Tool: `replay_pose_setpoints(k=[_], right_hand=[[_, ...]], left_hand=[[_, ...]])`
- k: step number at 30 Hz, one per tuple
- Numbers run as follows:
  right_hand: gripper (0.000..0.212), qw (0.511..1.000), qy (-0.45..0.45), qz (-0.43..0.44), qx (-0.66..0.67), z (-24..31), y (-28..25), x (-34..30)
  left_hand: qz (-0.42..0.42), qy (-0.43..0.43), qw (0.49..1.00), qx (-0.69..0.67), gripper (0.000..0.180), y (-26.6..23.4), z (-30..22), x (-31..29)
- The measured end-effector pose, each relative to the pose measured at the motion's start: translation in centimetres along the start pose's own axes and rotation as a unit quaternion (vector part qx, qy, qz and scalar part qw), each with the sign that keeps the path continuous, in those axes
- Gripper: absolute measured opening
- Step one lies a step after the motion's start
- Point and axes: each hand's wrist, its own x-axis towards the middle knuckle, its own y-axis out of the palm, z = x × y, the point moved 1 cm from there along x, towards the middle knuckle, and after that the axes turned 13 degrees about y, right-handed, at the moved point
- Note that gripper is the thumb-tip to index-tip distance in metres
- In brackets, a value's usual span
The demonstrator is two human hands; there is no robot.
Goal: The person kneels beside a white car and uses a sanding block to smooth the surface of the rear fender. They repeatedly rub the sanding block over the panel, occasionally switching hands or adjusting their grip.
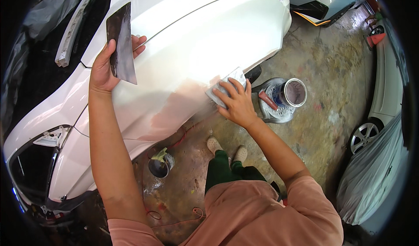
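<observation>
My left hand is raised over the white car's body and grips a thin, dark rectangular sheet with a grey, smeared-looking face. Its thumb lies against the near side, and some fingers show behind the sheet. Lower on the fender, my right hand spreads its fingers over a flat, whitish-grey pad and holds it against the panel. The pad's exact kind is hard to make out. Beside it, a dull pinkish patch covers part of the white car fender.
To the right, a grey stool carries an open can and a reddish tube. A dark bucket and a red cord are on the floor. Plastic sheeting drapes over another car.
</observation>
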Motion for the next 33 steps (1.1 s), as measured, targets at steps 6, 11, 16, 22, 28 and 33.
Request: replay_pose_setpoints(k=[6, 11, 16, 22, 28, 33], right_hand=[[0.059, 0.999, 0.011, 0.032, -0.016, -0.5, -0.8, -1.5], [0.061, 1.000, 0.015, -0.013, 0.009, 1.8, -1.4, 1.1], [0.065, 1.000, 0.018, -0.016, 0.004, 2.0, 0.9, 0.5], [0.065, 0.999, -0.016, 0.014, -0.036, -1.7, 2.0, -2.0], [0.065, 1.000, 0.024, 0.000, -0.007, -1.2, -1.0, -0.9], [0.064, 0.999, 0.026, -0.035, 0.003, -0.8, -1.0, 1.4]], left_hand=[[-0.012, -0.005, 1.000, 0.003, 0.041, 0.2, 0.0, 0.1], [-0.018, -0.001, 1.000, 0.018, 0.041, 0.1, -0.1, 0.1], [0.001, 0.002, 1.000, 0.024, 0.040, 0.2, -0.2, 0.0], [0.001, -0.001, 1.000, 0.012, 0.040, 0.0, 0.0, 0.2], [0.001, 0.001, 1.000, 0.002, 0.040, -0.3, 0.0, 0.2], [0.004, 0.006, 1.000, -0.016, 0.039, -0.1, 0.1, 0.0]])
